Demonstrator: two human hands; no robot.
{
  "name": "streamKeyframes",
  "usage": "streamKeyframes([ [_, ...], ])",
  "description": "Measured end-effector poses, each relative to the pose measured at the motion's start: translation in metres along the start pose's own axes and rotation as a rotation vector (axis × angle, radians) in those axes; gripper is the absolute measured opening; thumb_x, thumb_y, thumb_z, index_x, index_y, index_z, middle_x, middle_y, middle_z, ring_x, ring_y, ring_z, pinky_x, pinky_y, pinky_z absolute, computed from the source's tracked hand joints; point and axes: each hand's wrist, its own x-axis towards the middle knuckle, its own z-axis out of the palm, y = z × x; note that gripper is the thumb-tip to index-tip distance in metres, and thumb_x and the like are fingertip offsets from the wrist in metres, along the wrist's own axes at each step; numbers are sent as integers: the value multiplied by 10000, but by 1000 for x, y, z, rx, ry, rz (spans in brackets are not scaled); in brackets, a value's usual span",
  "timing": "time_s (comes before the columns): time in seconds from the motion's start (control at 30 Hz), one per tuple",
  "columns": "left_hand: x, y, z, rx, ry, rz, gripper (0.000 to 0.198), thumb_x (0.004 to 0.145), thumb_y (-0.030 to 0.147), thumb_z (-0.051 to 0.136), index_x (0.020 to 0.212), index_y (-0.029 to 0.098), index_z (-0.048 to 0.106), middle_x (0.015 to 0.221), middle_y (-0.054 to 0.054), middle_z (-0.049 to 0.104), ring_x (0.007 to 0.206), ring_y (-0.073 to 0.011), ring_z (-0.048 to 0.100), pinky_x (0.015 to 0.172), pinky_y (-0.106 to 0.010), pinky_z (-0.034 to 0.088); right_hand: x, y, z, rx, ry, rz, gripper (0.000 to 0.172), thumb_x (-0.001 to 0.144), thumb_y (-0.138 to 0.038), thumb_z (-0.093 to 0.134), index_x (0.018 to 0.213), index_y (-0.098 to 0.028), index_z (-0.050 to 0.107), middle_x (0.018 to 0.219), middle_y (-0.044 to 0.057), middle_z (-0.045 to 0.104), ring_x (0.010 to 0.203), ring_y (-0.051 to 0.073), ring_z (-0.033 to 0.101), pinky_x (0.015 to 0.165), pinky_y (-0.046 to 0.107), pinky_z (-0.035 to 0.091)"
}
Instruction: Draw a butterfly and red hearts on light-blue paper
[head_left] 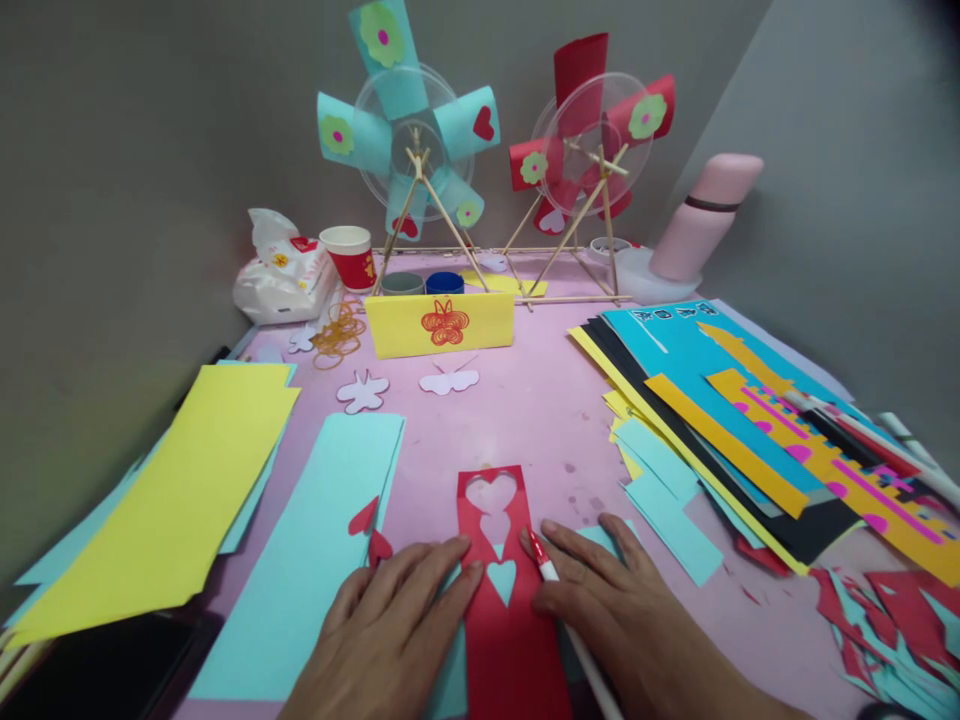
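Observation:
My left hand (pixel 394 625) lies with its fingers stretched out, the tips at the left edge of a red paper strip (pixel 516 650). Heart-shaped holes run along the upper part of this strip, and light blue paper shows through the lowest one. At the strip's right edge, my right hand (pixel 600 590) holds a red marker (pixel 546 568) between thumb and index finger, its red tip pointing away from me. Next to my left fingers are two small red paper hearts (pixel 364 516), one partly covered by the hand. A light blue paper strip (pixel 300 570) lies to the left.
Yellow sheets (pixel 172 480) are stacked at left. Coloured paper and cardboard (pixel 712 420) lie right, with red and blue scraps (pixel 885 620) nearer me. Behind are a yellow butterfly card (pixel 487 325), a blue paper windmill (pixel 360 135), a red windmill (pixel 581 80) and a pink bottle (pixel 694 235).

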Motion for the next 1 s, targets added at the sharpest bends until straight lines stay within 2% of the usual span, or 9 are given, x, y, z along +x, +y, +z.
streamKeyframes([
  [0.13, 0, 0, 3, 34, 40, 8, 637, 672, 26, 480, 1221, 344, 537, 1256, 33, 602, 1073, -218, 566, 836, -364, 428, 0, 0, 0, -1, 0, -5, 172, 884, -212, 374, 924, -229, 540, 1041, 45, 729, 993, 279, 658, 762, 474, 484],
  [0.4, 0, 0, 2, 35, 46, 34, 570, 730, 61, 468, 1233, 326, 518, 1286, 44, 578, 1098, -211, 550, 855, -357, 410, 0, -1, 1, 9, -19, -3, 148, 873, -214, 407, 928, -229, 544, 1048, 49, 726, 1019, 271, 642, 809, 457, 455],
  [0.57, 0, 2, 3, -3, 125, 20, 575, 672, 60, 491, 1189, 310, 535, 1263, 41, 597, 1084, -214, 546, 853, -359, 371, -1, 2, -1, 50, -60, -8, 147, 854, -228, 459, 962, -230, 559, 1089, 47, 710, 1050, 258, 623, 893, 436, 409],
  [0.67, 0, 0, 3, -40, 97, 50, 520, 701, 159, 533, 1203, 293, 522, 1289, 21, 577, 1102, -227, 532, 859, -362, 364, -2, 2, -2, 60, -91, -8, 154, 841, -253, 490, 973, -231, 567, 1117, 51, 699, 1064, 264, 614, 899, 446, 403],
  [0.73, 0, -2, 1, -60, 91, 75, 465, 759, 337, 553, 1220, 287, 511, 1304, 8, 565, 1108, -237, 528, 859, -368, 364, -1, 0, -2, 58, -100, -1, 168, 836, -326, 510, 952, -224, 574, 1132, 68, 691, 1059, 284, 616, 873, 468, 416],
  [0.83, 1, 0, -3, -55, 114, 79, 572, 758, 624, 506, 1212, 277, 525, 1287, -10, 579, 1098, -244, 530, 884, -385, 354, 1, -3, -1, 48, -87, 14, 201, 834, -394, 523, 910, -217, 582, 1131, 85, 689, 1035, 300, 629, 838, 490, 425],
  [1.0, 4, 3, -4, 39, 150, 87, 473, 762, 519, 592, 1151, 250, 572, 1261, -4, 600, 1093, -218, 535, 912, -374, 340, 2, -6, 2, 55, -77, 44, 140, 818, -313, 523, 899, -218, 586, 1103, 72, 704, 1048, 296, 621, 857, 494, 402],
])
